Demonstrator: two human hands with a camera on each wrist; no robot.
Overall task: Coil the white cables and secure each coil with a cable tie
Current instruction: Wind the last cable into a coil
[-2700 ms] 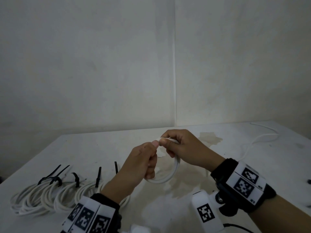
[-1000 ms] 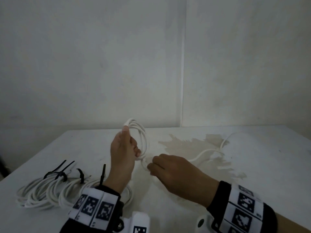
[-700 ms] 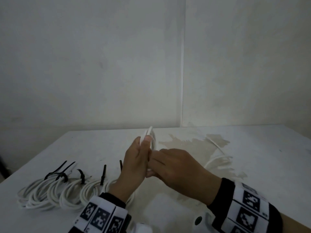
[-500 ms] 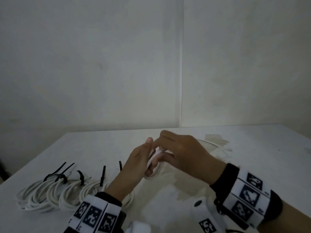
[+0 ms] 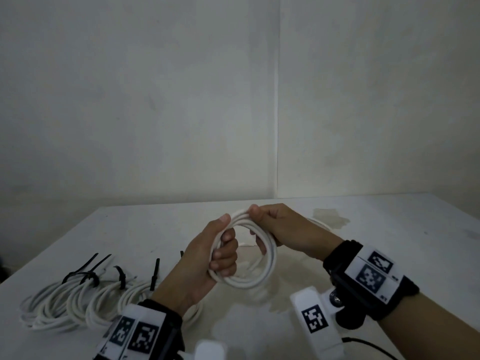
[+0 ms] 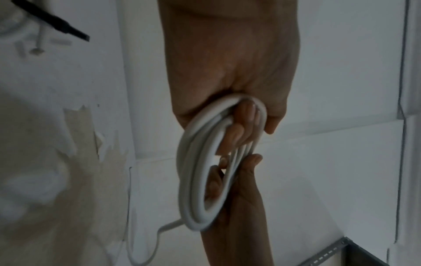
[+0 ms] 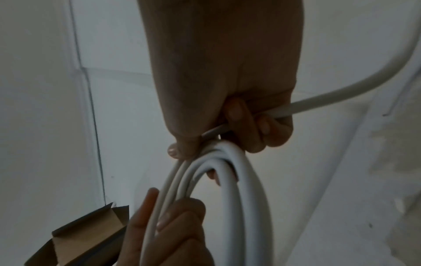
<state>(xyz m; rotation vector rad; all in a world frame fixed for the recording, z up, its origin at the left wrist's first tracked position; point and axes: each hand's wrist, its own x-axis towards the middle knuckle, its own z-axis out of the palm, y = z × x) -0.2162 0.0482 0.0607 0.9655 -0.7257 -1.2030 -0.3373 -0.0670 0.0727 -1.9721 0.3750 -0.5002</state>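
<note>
while both hands gripped the white coil (image 5: pixel 249 258) above the table (image 5: pixel 389 242), left hand (image 5: pixel 207 258) clenched round its side, right hand (image 5: pixel 280 229) pinching the top, winding appeared under way; loose cable (image 7: pixel 341 93) remained, no tie fitted. tied coils (image 5: pixel 78 300) lay left.

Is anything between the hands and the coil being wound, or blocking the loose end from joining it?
Nothing visible. The left hand and right hand both grip the white coil directly. The loose tail runs freely out of the right hand toward the table.
</note>
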